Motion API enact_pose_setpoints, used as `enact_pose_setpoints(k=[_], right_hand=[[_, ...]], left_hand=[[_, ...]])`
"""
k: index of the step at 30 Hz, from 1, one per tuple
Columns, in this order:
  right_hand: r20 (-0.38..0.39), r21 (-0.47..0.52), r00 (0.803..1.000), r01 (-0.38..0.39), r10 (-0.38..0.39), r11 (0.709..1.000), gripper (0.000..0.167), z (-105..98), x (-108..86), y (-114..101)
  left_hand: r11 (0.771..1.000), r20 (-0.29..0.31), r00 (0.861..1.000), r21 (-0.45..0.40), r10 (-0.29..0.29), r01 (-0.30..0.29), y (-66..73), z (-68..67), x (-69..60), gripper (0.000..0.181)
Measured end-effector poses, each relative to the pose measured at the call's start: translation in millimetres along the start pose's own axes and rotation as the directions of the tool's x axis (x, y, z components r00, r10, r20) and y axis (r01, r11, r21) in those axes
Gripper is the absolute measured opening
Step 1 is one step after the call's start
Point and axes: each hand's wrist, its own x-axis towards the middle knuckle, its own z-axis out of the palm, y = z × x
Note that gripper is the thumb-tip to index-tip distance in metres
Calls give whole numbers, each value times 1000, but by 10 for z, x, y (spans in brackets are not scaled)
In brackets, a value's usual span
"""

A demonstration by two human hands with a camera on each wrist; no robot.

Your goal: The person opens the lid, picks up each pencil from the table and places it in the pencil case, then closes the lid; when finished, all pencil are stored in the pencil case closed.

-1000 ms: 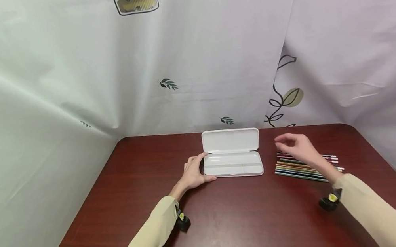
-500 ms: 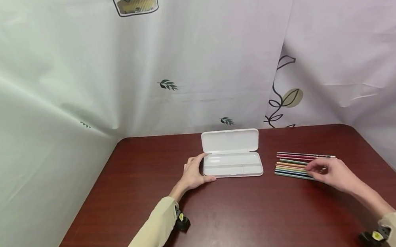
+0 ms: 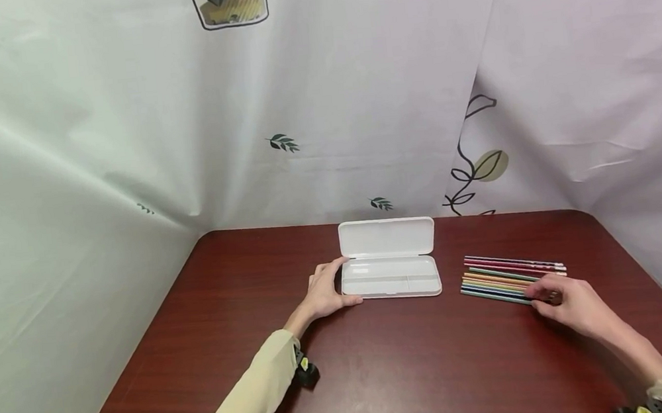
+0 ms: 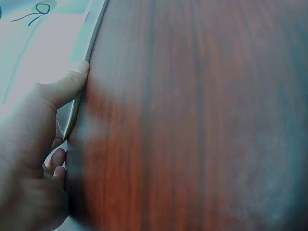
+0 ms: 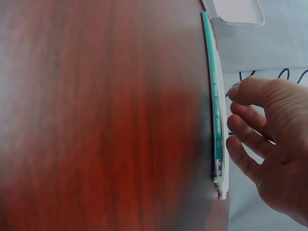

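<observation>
A white pencil case lies with its lid raised at the back of the table; its divided tray holds nothing visible. My left hand grips its left end, thumb on the front edge and index finger near the hinge. In the left wrist view, the thumb presses the case's edge. Right of the case, several pencils lie side by side. Over their near right ends hovers my right hand, fingers loosely bent. A green pencil is closest in the right wrist view, apart from the fingers.
The dark red wooden table has rounded far corners. A pale printed cloth hangs behind it and along both sides. Each wrist wears a small black camera.
My right hand has moved from above the pencils' far left ends to their near right ends, lower down. The left hand stays on the case.
</observation>
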Motion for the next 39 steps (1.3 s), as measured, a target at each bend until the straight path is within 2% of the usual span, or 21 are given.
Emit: enact_pose_setpoints(k=[13, 39], right_hand=[[-7, -96, 1000, -14, 13, 995, 36, -26, -65, 53], [43, -184, 999, -6, 14, 983, 35, -20, -64, 54]], left_hand=[[1000, 7, 1000, -4, 4, -4, 15, -12, 1, 91], [1000, 3, 1000, -9, 8, -8, 22, -19, -7, 91]])
